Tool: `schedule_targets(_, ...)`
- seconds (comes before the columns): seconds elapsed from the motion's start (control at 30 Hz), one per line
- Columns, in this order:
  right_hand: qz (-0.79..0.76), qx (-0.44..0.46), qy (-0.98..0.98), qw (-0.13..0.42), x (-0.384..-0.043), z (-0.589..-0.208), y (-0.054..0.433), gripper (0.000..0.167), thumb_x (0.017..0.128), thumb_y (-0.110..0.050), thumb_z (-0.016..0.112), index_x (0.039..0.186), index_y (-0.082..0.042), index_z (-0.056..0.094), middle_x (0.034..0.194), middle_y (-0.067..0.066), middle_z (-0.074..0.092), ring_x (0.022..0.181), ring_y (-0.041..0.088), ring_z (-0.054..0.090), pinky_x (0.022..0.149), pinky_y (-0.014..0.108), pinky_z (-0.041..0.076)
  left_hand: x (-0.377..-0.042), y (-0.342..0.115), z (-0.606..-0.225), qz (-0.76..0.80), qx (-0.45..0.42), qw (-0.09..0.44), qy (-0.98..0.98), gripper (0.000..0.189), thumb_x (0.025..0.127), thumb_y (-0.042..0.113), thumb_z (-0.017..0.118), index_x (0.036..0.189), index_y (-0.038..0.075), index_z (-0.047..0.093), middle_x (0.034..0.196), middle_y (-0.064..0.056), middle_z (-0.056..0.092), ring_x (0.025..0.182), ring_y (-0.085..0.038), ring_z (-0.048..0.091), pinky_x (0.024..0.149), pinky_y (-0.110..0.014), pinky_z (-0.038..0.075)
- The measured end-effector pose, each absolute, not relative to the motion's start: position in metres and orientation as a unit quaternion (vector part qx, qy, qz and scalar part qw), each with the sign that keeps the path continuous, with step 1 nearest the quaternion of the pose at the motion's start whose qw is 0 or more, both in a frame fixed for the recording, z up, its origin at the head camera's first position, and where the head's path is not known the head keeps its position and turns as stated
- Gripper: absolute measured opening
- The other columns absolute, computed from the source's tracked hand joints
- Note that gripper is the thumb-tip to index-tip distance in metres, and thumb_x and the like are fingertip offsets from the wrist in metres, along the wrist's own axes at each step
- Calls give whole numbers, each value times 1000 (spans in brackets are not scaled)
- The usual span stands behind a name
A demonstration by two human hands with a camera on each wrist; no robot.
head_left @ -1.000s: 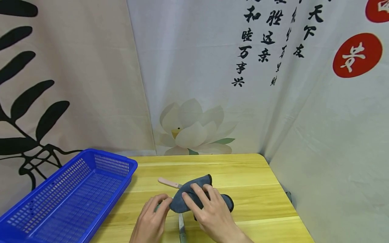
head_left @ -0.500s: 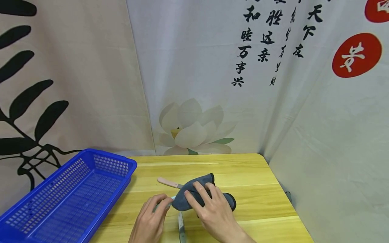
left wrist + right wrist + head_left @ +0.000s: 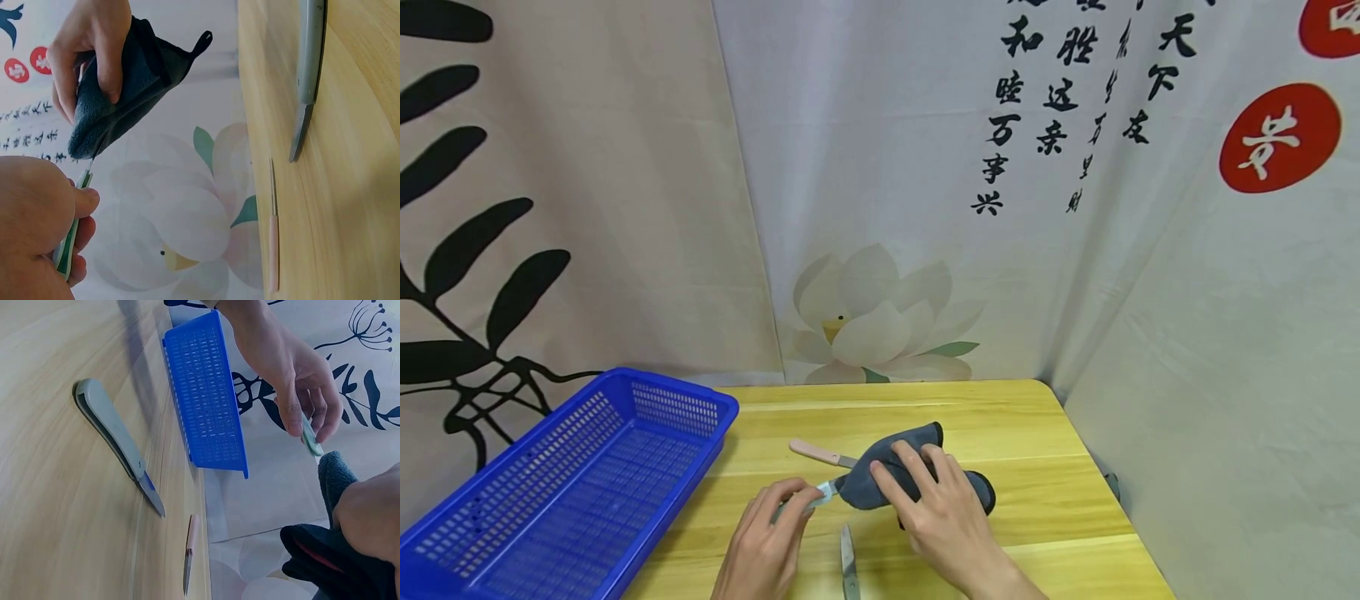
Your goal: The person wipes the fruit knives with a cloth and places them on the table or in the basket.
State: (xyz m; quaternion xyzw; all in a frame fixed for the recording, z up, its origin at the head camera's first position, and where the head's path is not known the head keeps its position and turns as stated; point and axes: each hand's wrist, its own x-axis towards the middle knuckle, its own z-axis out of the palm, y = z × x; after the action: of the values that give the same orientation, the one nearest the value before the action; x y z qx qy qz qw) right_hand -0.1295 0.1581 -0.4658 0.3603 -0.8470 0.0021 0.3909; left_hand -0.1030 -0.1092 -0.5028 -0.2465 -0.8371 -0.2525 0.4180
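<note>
My left hand (image 3: 763,537) grips the green and white handle of a small knife (image 3: 70,244). A dark blue-grey cloth (image 3: 880,467) with black edging is folded over the blade, hiding most of it. My right hand (image 3: 947,517) pinches this cloth from above, thumb and fingers pressing it around the blade. In the left wrist view a short bit of blade shows between handle and cloth, and a black loop hangs off the cloth's corner. On the table below lies a knife with a grey-green handle (image 3: 112,428), and farther back a pink-handled knife (image 3: 814,451).
A blue plastic basket (image 3: 715,400) with perforated sides stands to the left. The light wooden table (image 3: 1000,425) extends back to a printed cloth backdrop (image 3: 910,167) with a flower and writing.
My right hand has slid the cloth to the right, away from the left hand. More of the knife near its handle now shows. The left hand has shifted only slightly.
</note>
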Motion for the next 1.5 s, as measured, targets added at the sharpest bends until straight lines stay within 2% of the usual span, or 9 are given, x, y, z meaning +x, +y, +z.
schedule_targets(0.37, 0, 351, -847, 399, -134, -468, 166, 56, 123, -21, 23, 142, -23, 76, 141, 14, 71, 108, 35, 63, 85, 46, 63, -101, -111, -503, -250, -235, 399, -850, 48, 123, 36, 36, 115, 13, 78, 113, -6, 74, 97, -18, 71, 80, -34, 60)
schedule_targets(0.67, -11, 341, -853, 394, -138, -469, 178, 58, 119, -21, 22, 142, -22, 76, 140, 17, 71, 107, 37, 63, 86, 48, 63, -102, -111, -500, -264, -241, 413, -837, 44, 124, 32, 40, 117, 12, 78, 114, -6, 75, 96, -20, 71, 83, -32, 59)
schedule_targets(0.93, -4, 322, -858, 400, -139, -464, 188, 58, 120, -24, 22, 140, -21, 76, 140, 19, 71, 106, 39, 63, 86, 51, 63, -104, -114, -501, -240, -228, 429, -841, 48, 123, 36, 38, 114, 12, 79, 113, -7, 76, 97, -18, 72, 83, -34, 62)
schedule_targets(0.97, 1, 327, -856, 401, -138, -463, 186, 57, 120, -25, 24, 142, -20, 76, 140, 19, 71, 106, 39, 63, 86, 51, 63, -105, -114, -502, -238, -228, 429, -841, 48, 123, 36, 38, 113, 12, 79, 113, -6, 76, 97, -18, 72, 83, -35, 63)
schedule_targets(1.03, 10, 338, -853, 397, -134, -459, 180, 38, 116, -20, 49, 144, -21, 75, 142, 18, 70, 108, 37, 64, 88, 50, 64, -105, -113, -502, -237, -229, 424, -844, 48, 123, 36, 38, 113, 13, 79, 112, -5, 76, 97, -18, 71, 82, -36, 63)
schedule_targets(1.07, 14, 348, -849, 398, -132, -458, 176, 37, 111, -17, 60, 145, -21, 74, 143, 17, 70, 109, 37, 64, 88, 49, 64, -105, -113, -502, -236, -230, 423, -844, 48, 123, 36, 38, 114, 13, 79, 113, -5, 76, 97, -17, 71, 82, -35, 63)
schedule_targets(1.2, 27, 381, -834, 398, -126, -456, 160, 42, 107, -14, 66, 148, -22, 72, 146, 15, 69, 112, 34, 64, 90, 46, 64, -103, -109, -501, -235, -239, 413, -847, 49, 124, 35, 35, 115, 14, 79, 113, -4, 76, 96, -17, 71, 80, -35, 62)
schedule_targets(1.3, 26, 392, -829, 398, -125, -459, 150, 48, 119, -19, 34, 148, -23, 73, 146, 13, 69, 111, 32, 63, 89, 43, 64, -102, -105, -500, -236, -243, 409, -848, 51, 123, 36, 34, 115, 13, 79, 113, -6, 76, 96, -18, 71, 79, -34, 62)
schedule_targets(1.5, 22, 385, -835, 391, -123, -463, 140, 50, 121, -18, 30, 142, -26, 75, 143, 10, 69, 106, 28, 60, 85, 39, 62, -101, -103, -498, -237, -243, 409, -847, 56, 123, 38, 32, 112, 9, 79, 111, -8, 76, 97, -20, 73, 82, -34, 61)
